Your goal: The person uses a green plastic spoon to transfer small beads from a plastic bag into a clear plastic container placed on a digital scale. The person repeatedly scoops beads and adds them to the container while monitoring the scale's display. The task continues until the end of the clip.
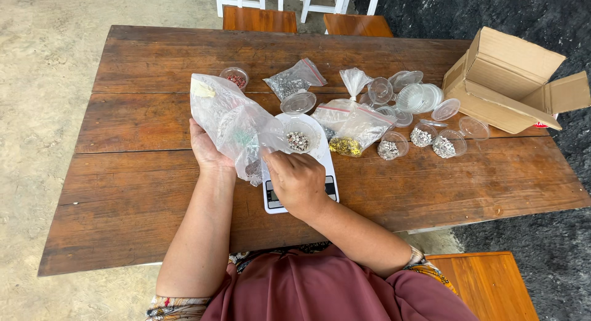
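Here, just left of the frame's centre, the left hand is closed round the back of a large clear plastic bag, holding it up over the wooden table. The bag is crumpled, and small dark and pale bits sit in its lowest corner. The right hand is at that low corner, fingers curled in a narrow pinch; it seems to grip the bag's edge, though the fingertips are hidden behind the plastic.

Directly beneath the right hand lies a small white digital scale, and a clear plastic cup with a little heap of pale beads stands on its platform, just right of the bag.

To the right of the scale lie several zip bags, one holding yellowish pieces. Further right stand three small cups filled with silvery bits, with empty cups and loose lids behind them. An open cardboard box sits at the upper right. Above the held bag stands a small cup of reddish beads, and near it a zip bag of grey pieces.
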